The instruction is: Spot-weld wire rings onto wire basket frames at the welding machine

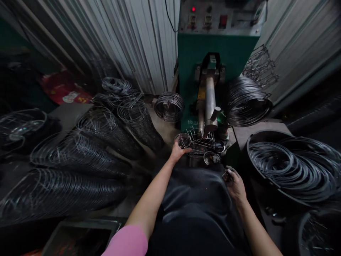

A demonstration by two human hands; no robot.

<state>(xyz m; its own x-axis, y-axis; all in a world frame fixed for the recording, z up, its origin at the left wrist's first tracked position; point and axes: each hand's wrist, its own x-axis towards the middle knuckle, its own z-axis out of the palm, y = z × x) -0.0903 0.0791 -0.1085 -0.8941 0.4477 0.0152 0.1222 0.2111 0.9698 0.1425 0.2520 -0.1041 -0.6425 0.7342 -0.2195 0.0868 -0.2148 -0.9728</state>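
A round wire basket frame sits under the steel arm of a green welding machine. My left hand grips the frame's left rim, beside a small wire ring. Another small ring hangs at the frame's front edge. My right hand is lower and to the right, near my lap, with fingers curled around a small wire piece that is hard to make out. A dark apron covers my lap.
Long stacks of finished wire frames lie across the left side. A black tub of wire rings stands at the right. Coils of rings hang beside the machine, and a smaller coil hangs left of it. Corrugated metal walls stand behind.
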